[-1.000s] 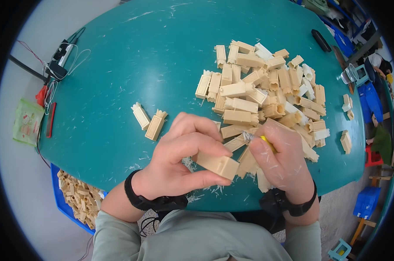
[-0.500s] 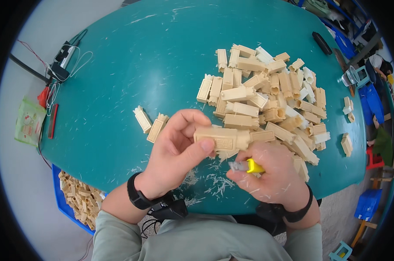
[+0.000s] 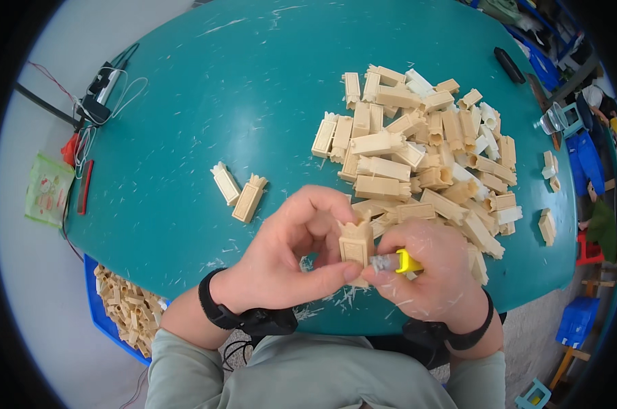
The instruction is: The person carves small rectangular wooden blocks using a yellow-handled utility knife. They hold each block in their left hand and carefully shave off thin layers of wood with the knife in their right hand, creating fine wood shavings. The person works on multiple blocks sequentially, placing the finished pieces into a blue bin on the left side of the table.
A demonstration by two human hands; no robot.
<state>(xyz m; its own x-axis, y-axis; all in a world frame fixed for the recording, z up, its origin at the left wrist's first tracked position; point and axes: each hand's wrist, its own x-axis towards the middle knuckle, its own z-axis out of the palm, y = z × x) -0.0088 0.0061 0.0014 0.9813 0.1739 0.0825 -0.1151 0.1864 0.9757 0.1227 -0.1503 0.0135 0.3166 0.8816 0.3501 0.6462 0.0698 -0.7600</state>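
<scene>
block (image 3: pixel 357 242) turned upright since earlier | left hand (image 3: pixel 288 255) grips | blue bin (image 3: pixel 97 310): cream blocks

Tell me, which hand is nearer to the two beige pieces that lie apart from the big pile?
Left. The left hand holds a beige piece just right of the two separate pieces. The right hand, gripping a yellow-handled tool, is farther right.

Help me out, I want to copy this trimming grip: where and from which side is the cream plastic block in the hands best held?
Grip the cream plastic block by its long flat sides near the lower end, coming from the left, as the left hand does. It stands upright, notched top exposed, and the right hand works a yellow-handled small blade at its lower right edge.
</scene>
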